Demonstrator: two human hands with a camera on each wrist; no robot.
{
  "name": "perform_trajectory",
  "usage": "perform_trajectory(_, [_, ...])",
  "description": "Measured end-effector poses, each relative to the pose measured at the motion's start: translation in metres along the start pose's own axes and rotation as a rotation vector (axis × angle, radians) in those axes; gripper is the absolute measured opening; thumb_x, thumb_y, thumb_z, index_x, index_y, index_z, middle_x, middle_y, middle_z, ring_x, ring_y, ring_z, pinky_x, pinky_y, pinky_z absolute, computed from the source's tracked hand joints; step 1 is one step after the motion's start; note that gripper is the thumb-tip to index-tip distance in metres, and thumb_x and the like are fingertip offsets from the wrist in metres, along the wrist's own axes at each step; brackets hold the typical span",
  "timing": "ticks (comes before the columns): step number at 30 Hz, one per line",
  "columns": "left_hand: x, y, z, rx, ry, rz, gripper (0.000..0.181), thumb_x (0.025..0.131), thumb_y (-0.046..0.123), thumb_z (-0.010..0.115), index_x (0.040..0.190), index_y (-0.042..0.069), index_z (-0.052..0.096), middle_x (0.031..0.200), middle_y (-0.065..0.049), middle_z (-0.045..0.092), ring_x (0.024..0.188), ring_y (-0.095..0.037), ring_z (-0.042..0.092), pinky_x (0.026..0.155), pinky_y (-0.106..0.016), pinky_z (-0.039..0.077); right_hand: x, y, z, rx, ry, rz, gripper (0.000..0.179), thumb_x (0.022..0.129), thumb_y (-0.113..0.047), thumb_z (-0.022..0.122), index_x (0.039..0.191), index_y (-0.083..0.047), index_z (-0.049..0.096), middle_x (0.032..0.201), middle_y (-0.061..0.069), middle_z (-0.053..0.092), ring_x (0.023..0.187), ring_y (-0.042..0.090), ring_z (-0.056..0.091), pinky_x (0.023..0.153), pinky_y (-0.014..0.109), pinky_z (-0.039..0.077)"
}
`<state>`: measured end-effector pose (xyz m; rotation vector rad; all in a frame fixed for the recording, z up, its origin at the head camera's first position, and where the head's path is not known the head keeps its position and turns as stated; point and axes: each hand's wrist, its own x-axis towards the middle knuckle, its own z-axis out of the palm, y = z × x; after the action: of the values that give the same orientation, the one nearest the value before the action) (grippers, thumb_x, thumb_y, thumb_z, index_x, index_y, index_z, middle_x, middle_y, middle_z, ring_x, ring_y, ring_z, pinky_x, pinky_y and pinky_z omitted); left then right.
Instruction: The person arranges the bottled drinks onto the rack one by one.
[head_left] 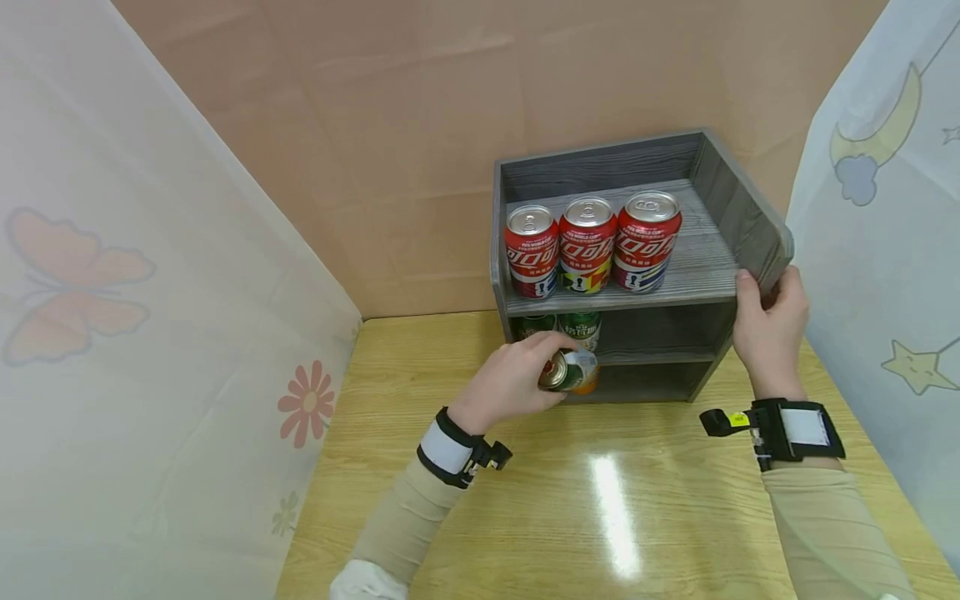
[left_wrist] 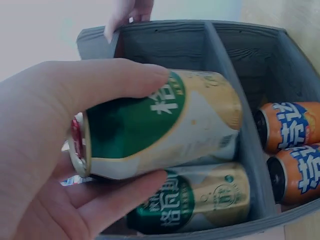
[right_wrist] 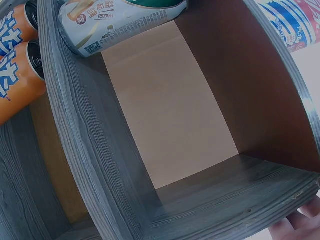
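My left hand point(head_left: 517, 379) grips a green, white and gold drink can point(left_wrist: 165, 125), thumb on one side and fingers on the other. The can is tipped on its side in front of the grey wooden shelf unit point(head_left: 663, 287). On the middle shelf stand green cans point(head_left: 581, 327), partly hidden by the upper shelf and my left hand; one such can point(left_wrist: 200, 200) shows beneath the held one in the left wrist view. My right hand point(head_left: 772, 329) holds the front edge of the unit's right side panel, its thumb at the front.
Three red cola cans point(head_left: 588, 246) stand in a row on the top shelf. Orange cans point(left_wrist: 295, 172) sit on the bottom shelf. The unit rests on a wooden table point(head_left: 540, 500), with a brown backdrop point(head_left: 420, 167) behind and printed white sheets point(head_left: 187, 292) at both sides.
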<state>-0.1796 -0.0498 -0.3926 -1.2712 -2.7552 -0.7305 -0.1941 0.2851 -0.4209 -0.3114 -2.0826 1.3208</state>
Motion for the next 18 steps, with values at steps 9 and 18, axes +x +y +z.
perform_trajectory(9, [0.012,0.009,0.011,0.092,0.063,0.134,0.063,0.082,0.017,0.086,0.138,0.014,0.057,0.137,-0.007,0.057,0.107,-0.017,0.065,0.085,-0.022,0.052,-0.001,-0.001,0.001,0.015,-0.003,0.014,0.038,0.106,-0.033,0.050,0.135,-0.009,0.054,0.104,-0.016,0.049,0.089,0.007,0.047,0.073,0.027,0.035])
perform_trajectory(18, [0.034,0.021,0.022,0.230,0.061,0.217,0.065,0.086,0.018,0.082,0.145,0.017,0.053,0.148,-0.005,0.049,0.122,-0.022,0.058,0.094,-0.028,0.050,-0.001,-0.001,0.000,0.009,0.004,0.006,0.038,0.106,-0.033,0.051,0.135,-0.007,0.055,0.103,-0.017,0.049,0.088,0.007,0.047,0.072,0.027,0.036])
